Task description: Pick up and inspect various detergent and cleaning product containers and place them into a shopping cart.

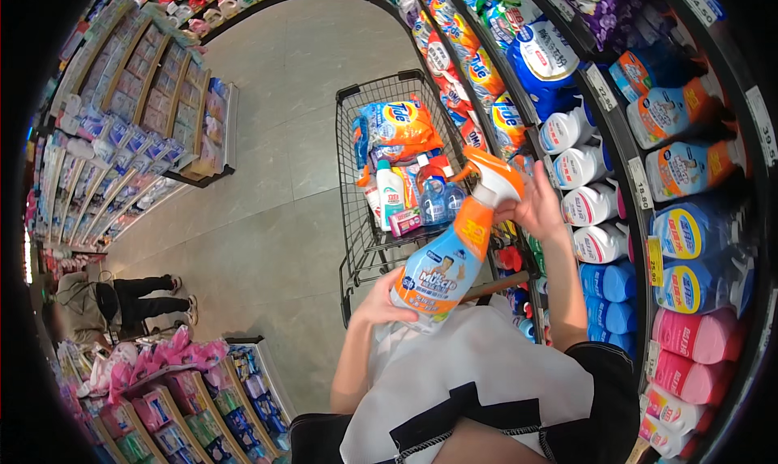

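Observation:
A Mr Muscle trigger spray bottle (447, 272), with a blue and orange label and an orange and white spray head, is tilted in front of my body. My left hand (384, 305) holds it around the base, thumb across the front. At its neck, my right hand (536, 205) has fingertips against the side just below the spray head; some of these fingers are hidden behind the bottle. Beyond the bottle stands a black wire shopping cart (358, 245). In it lie an orange Tide bag (404, 126), a white and green bottle (389, 193), clear blue bottles (434, 202) and a pink box (405, 222).
Close on my right, a shelf (632, 120) holds cleaner bottles and detergent bags, with price tags on its edges. Display racks (152, 93) stand across the aisle at left. Another person (115, 306) is at the lower left. The aisle has a grey tiled floor (273, 160).

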`<state>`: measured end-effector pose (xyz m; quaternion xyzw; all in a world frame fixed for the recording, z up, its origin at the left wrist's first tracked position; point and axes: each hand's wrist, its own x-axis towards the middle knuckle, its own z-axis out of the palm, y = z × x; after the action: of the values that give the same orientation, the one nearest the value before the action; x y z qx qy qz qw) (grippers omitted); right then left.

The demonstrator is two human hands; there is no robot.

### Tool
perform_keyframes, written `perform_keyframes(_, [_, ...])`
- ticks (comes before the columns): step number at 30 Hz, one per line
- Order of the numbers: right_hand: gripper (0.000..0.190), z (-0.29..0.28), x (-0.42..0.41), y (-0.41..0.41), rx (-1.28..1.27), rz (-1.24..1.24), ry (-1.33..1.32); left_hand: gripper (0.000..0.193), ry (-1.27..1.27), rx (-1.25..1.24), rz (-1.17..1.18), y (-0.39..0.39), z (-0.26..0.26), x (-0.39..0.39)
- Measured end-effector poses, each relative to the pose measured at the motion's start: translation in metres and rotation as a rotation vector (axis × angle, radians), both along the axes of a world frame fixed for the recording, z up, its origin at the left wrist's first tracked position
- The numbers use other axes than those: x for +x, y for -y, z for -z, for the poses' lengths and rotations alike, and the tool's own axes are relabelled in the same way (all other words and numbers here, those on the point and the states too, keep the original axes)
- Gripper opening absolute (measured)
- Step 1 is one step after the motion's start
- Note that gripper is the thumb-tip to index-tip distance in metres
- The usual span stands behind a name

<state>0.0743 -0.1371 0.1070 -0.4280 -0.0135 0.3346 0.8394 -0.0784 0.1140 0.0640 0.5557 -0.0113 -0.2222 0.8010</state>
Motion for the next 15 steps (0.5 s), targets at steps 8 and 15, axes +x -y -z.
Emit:
perform_keyframes(8, [0.045,0.024,0.011,0.005,-0.018,-0.424,-0.178,0.079,-0.036,0.035,0.249,-0.046,0.021,0.015])
perform_keyframes(15, [0.032,0.035,0.001,-0.027,-0.218,-0.294,-0.357,0.053,-0.199,-0.062,0.039,-0.079,0.049,0.025])
